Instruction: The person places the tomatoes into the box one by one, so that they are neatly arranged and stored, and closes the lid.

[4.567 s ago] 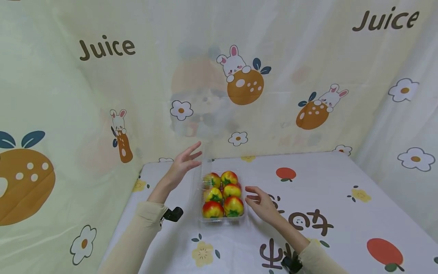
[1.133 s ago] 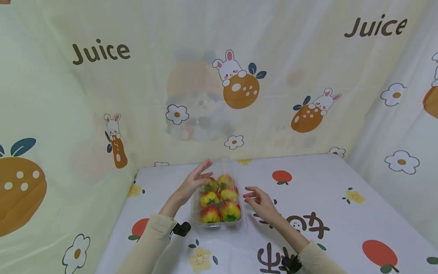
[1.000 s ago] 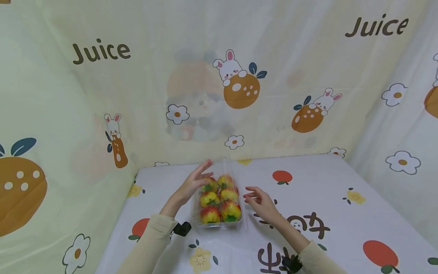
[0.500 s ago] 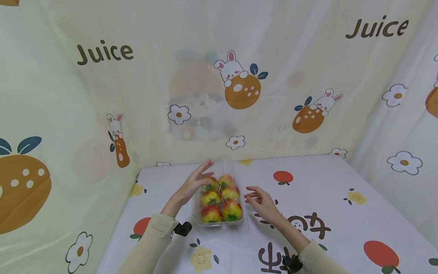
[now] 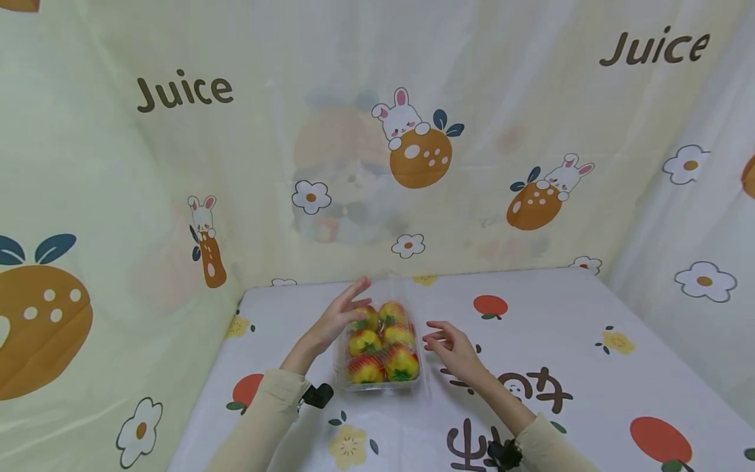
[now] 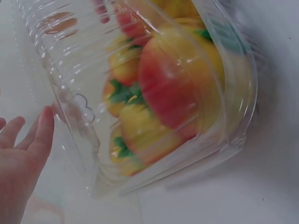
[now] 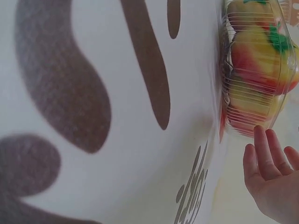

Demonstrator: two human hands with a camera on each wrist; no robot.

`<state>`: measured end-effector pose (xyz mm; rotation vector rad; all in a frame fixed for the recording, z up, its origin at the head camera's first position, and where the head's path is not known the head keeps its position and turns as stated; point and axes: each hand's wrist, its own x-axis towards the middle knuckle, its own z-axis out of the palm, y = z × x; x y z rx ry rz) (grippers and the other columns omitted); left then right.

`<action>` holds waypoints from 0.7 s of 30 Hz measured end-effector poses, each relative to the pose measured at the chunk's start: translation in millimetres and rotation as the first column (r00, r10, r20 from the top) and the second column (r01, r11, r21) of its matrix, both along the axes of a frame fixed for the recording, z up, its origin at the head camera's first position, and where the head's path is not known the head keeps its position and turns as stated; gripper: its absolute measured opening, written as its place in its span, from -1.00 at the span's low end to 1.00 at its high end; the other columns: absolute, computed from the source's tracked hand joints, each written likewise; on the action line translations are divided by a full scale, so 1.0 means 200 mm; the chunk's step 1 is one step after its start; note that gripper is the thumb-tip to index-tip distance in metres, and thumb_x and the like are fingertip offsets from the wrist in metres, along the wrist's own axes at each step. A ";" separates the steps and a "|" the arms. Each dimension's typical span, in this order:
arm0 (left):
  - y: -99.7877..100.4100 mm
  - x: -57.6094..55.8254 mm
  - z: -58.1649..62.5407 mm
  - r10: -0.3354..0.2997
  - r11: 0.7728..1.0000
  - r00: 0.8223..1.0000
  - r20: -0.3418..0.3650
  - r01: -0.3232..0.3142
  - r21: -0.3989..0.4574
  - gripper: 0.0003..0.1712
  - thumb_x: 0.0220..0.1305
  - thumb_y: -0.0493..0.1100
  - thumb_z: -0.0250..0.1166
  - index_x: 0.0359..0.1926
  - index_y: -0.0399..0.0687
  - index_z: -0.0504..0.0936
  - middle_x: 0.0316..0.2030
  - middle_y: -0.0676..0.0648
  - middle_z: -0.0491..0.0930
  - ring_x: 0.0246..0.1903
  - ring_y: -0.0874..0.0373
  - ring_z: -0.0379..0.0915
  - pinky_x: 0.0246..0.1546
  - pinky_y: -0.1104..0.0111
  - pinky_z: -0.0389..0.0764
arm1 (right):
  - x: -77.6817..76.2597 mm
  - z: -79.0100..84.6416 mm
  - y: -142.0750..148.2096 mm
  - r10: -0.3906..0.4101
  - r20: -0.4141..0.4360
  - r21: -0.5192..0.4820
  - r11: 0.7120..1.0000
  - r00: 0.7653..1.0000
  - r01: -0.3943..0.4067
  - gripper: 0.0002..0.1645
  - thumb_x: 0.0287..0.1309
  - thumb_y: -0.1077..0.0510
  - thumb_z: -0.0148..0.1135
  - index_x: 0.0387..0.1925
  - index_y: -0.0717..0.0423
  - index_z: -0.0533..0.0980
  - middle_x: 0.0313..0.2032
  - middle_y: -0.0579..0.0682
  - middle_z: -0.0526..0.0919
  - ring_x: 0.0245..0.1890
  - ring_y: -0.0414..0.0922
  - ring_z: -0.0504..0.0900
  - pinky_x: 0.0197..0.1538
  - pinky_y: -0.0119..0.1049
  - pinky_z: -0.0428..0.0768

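Observation:
A clear plastic clamshell box (image 5: 382, 387) stands on the table, holding several red-and-yellow fruits (image 5: 402, 362) with green leaves. Its clear lid (image 6: 53, 51) leans over the fruits at a slant. My left hand (image 5: 330, 322) is at the lid's left side, fingers extended; in the left wrist view the fingertips are beside the lid's edge, and contact is unclear. Beside the box's right wall is my right hand (image 5: 455, 349), its fingers loosely bent and pointing at the box. The right wrist view shows those fingertips (image 7: 259, 133) at or touching the box's edge.
A white printed cloth (image 5: 531, 314) covers the table. Patterned curtains (image 5: 283, 131) hang behind it and at both sides. A black wrist camera (image 5: 318, 395) sits on the left wrist, with another (image 5: 503, 454) on the right.
Since the oldest frame, the lid has come down from upright to over the fruits, and the left hand has moved lower and rightward. Over the last second both hands look nearly still.

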<state>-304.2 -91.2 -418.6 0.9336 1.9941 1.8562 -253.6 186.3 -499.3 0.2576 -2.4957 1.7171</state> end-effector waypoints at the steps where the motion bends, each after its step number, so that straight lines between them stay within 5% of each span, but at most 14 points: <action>1: 0.00 0.00 0.00 -0.003 1.000 1.000 -0.001 0.003 -0.002 -0.16 0.35 -0.32 0.06 0.55 -0.23 -0.12 0.53 -0.27 -0.11 0.42 -0.30 0.03 0.33 -0.11 0.16 | 0.00 0.00 0.00 0.003 0.000 -0.003 1.000 1.000 -0.003 -0.56 0.38 0.25 0.10 0.24 0.29 0.40 -0.08 0.29 0.66 -0.11 0.24 0.68 -0.08 0.06 0.63; 8: 0.02 -0.01 -0.04 -0.021 1.000 1.000 -0.004 0.021 0.001 -0.16 0.34 -0.31 0.05 0.54 -0.26 -0.12 0.52 -0.32 -0.14 0.42 -0.34 0.01 0.31 -0.14 0.17 | 0.00 0.02 0.01 0.017 0.003 -0.022 1.000 1.000 -0.017 -0.55 0.38 0.27 0.10 0.24 0.32 0.39 -0.07 0.35 0.65 -0.14 0.23 0.69 -0.12 -0.17 0.64; 15: 0.03 0.00 -0.04 0.000 0.999 1.000 -0.025 -0.001 -0.036 -0.17 0.35 -0.32 0.05 0.54 -0.26 -0.11 0.51 -0.33 -0.10 0.39 -0.33 0.08 0.30 -0.10 0.23 | 0.00 0.06 0.01 0.034 -0.014 -0.022 0.999 0.999 -0.034 -0.57 0.36 0.35 0.07 0.21 0.45 0.37 -0.12 0.40 0.64 -0.21 0.20 0.71 -0.08 0.07 0.62; 21: 0.04 0.01 -0.05 0.004 0.998 0.999 -0.042 -0.007 -0.056 -0.18 0.34 -0.36 0.04 0.52 -0.34 -0.12 0.50 -0.38 -0.10 0.38 -0.39 0.05 0.30 -0.10 0.22 | -0.03 0.00 0.02 0.038 -0.029 -0.026 0.999 0.999 -0.039 -0.57 0.38 0.28 0.10 0.21 0.39 0.39 -0.12 0.37 0.66 -0.21 0.18 0.72 -0.16 -0.32 0.62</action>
